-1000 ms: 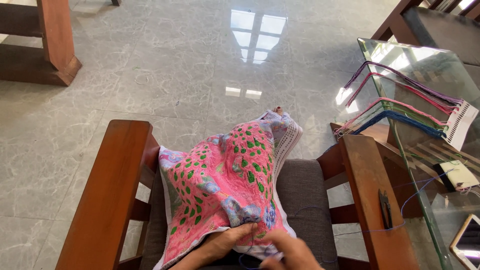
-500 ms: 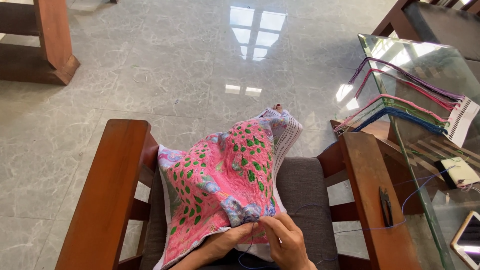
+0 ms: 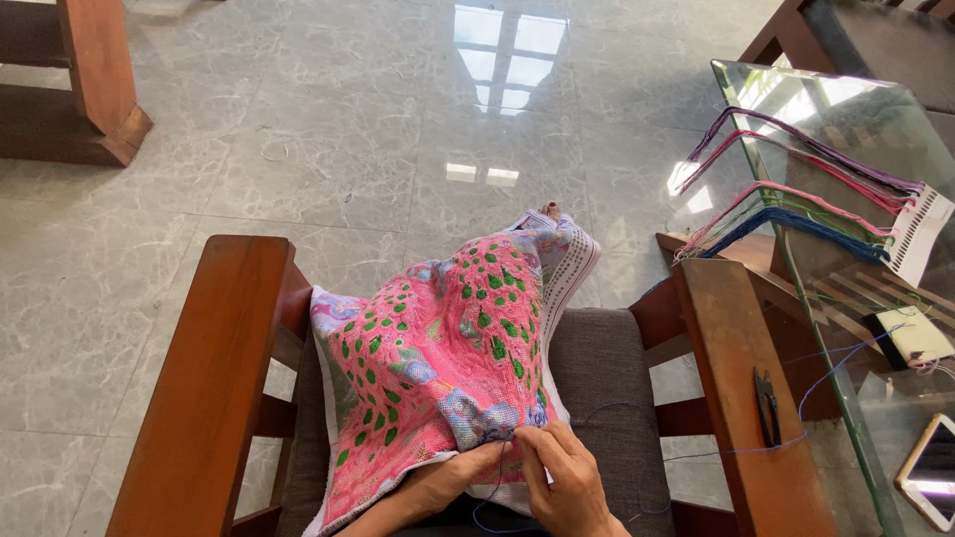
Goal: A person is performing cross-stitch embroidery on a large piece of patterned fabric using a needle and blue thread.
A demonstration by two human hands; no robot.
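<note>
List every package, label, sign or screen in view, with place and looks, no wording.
Phone: lower right corner on the glass table, flat rectangle, pale glaring screen, light rim.
Thread organiser card: right edge of the table, white slotted strip holding coloured threads.
No packages or signs.

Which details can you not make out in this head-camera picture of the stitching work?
- Needle: hidden between the fingertips of the right hand and left hand.
- Pink and green embroidered cloth: its lower edge is covered by the hands.
- White-cased phone: cut off by the right edge.
- Small black tool on the wooden armrest: too small to identify.
</note>
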